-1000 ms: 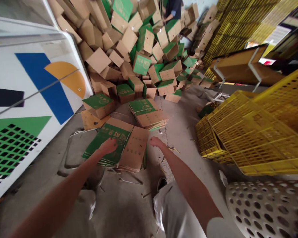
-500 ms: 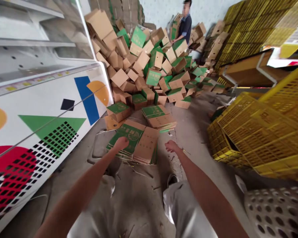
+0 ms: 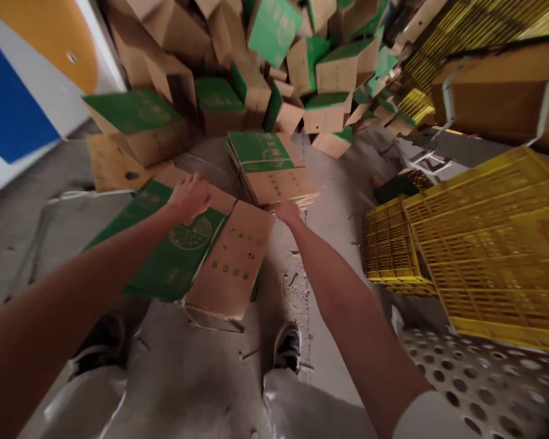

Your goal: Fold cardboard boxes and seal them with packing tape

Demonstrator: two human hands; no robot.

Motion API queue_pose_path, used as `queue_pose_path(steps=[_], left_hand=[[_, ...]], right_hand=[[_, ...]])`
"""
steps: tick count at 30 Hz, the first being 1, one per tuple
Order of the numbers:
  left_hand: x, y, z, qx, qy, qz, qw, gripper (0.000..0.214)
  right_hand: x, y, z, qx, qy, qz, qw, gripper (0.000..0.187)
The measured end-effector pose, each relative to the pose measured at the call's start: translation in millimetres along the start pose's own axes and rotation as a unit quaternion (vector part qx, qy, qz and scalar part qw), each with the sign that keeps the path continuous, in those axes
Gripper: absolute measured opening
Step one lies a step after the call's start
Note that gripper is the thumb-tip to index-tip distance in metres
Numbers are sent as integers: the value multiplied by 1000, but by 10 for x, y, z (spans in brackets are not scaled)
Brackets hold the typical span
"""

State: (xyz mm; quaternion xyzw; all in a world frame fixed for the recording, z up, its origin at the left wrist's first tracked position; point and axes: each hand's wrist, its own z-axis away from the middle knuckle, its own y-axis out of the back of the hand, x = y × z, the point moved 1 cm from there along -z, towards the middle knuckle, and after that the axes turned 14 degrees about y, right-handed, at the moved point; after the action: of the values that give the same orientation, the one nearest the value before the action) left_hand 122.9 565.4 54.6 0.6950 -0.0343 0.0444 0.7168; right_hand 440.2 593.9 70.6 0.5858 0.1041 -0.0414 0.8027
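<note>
A near stack of flattened cartons (image 3: 231, 256), green and brown with a strap across, lies on the floor before my feet. My left hand (image 3: 190, 198) is over its far side, fingers bent and slightly apart, apparently touching the top carton. My right hand (image 3: 288, 212) is closed at the stack's far right corner, beside the front edge of a second stack of flattened cartons (image 3: 274, 177). Its fingertips are hidden, so I cannot make out what they grip. A thin strap also crosses the second stack.
Opened cartons (image 3: 324, 67) form a big heap ahead. A single box (image 3: 139, 125) sits at the left by a white cabinet (image 3: 66, 91). Yellow plastic crates (image 3: 494, 244) and a perforated basket (image 3: 466, 372) stand at the right. Debris litters the floor.
The view has moved closer and tilted down. My hands have moved forward to the far side of the near stack; the left fingers have loosened from a fist. The co-worker has left view.
</note>
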Motion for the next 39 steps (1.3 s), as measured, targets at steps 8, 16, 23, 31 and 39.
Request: queue_pose_path(steps=[8,16,23,31,39], left_hand=[[182,-537,17,60,-24,126,990,71],[275,-561,-123,33,12,168,985,63],[270,-660,-88,40,14,166,985,66],[220,-713,-9,-2,34,223,974,77],[218,-691,-15,-10,41,222,974,70]], right_hand=[[-58,333,-1156,8,33,116,993,46],[32,730,-2334,-38,175,155,972,67],[250,908,-2789,-207,295,169,917,24],[565,1488,-2300,-193,201,141,950,23],[1223,2377,-1065,110,181,-19,977,34]])
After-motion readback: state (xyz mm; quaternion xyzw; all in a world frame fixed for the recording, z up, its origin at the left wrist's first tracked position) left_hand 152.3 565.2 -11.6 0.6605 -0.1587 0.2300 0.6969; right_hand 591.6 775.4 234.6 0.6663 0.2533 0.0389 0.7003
